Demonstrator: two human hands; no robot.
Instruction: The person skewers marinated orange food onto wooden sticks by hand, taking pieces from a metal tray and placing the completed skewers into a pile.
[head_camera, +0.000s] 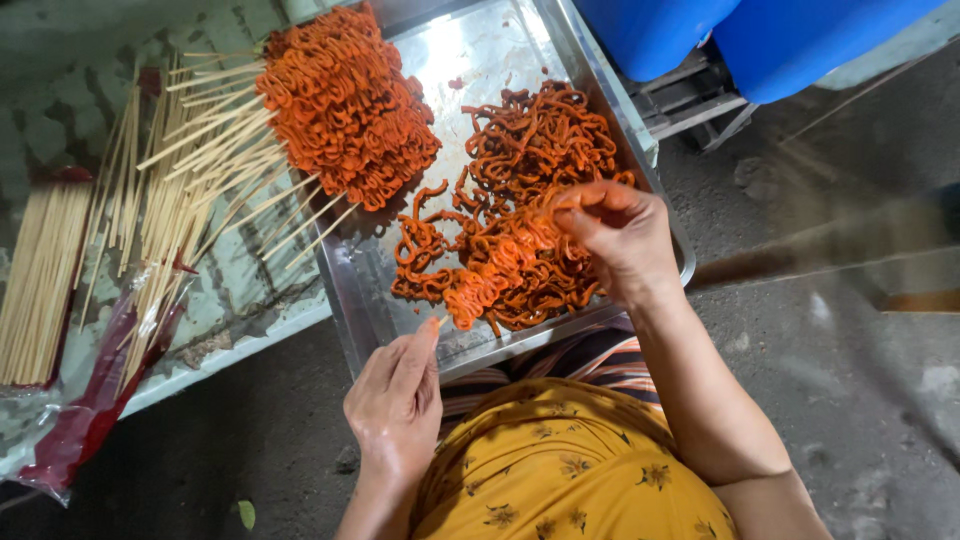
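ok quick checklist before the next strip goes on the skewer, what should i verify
1. Left hand grips a skewer: ok, its tip shows above the fingers.
2. Right hand has strips pinched: ok, an orange strip bunch hangs from it.
3. Bunch lined up with the tip: cannot tell, they look close.
4. Loose strips remain in the steel tray: ok.
5. Finished skewers stacked apart from loose strips: ok.
6. Spare bare skewers within reach: ok, to the left.
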